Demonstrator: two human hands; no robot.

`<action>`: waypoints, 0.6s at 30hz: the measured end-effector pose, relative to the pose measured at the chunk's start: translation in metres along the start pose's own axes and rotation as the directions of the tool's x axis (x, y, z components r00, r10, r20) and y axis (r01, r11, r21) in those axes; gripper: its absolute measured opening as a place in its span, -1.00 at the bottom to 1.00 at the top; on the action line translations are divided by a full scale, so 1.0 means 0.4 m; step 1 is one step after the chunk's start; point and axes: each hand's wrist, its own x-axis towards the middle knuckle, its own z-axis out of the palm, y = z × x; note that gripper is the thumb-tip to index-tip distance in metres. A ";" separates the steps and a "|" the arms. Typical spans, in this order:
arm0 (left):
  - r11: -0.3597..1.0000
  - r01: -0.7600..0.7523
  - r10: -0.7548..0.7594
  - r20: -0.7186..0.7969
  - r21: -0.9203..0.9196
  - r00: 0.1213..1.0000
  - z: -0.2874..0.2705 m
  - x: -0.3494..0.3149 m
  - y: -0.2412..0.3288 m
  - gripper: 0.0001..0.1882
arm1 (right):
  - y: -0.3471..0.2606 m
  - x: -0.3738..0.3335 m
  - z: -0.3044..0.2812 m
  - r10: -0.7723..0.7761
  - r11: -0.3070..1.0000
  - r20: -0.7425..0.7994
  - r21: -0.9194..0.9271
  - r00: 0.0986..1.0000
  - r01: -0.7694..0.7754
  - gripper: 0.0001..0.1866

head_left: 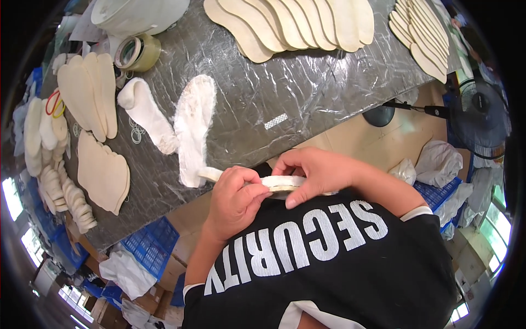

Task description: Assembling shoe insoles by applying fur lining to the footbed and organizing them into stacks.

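Note:
In front of my chest, at the table's near edge, I hold fleecy white insoles [282,181] edge-on, layered together with a cream side beneath. My left hand [235,200] pinches them near the middle, and one end sticks out past its fingers. My right hand [320,172] grips the other part, thumb below and fingers on top. How many layers are in my hands I cannot tell. Just beyond my left hand, a fleecy white insole [194,123] lies flat on the table, touching another white insole [148,112] with a curled end.
Fanned beige insoles [296,24] lie at the far side of the plastic-covered table [246,109]. More beige insoles [103,170] and rolled white bundles [76,200] are at left. A tape roll [143,53] stands by a white bucket [139,16]. A black fan [479,109] stands right.

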 end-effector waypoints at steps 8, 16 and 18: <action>0.954 0.163 -0.192 0.095 0.251 0.977 -0.073 0.023 0.055 -0.53 | -0.031 -0.041 0.026 -0.413 0.785 -0.088 -0.539 0.906 0.305 -0.82; 0.926 0.102 -0.083 -0.067 0.363 0.994 -0.065 0.010 0.050 -0.64 | -0.062 -0.031 0.026 -0.609 0.532 -0.121 -0.795 0.784 0.291 -0.78; 0.915 0.101 -0.081 -0.065 0.390 0.995 -0.062 0.018 0.058 -0.66 | -0.057 -0.021 0.033 -0.628 0.489 -0.124 -0.830 0.768 0.267 -0.76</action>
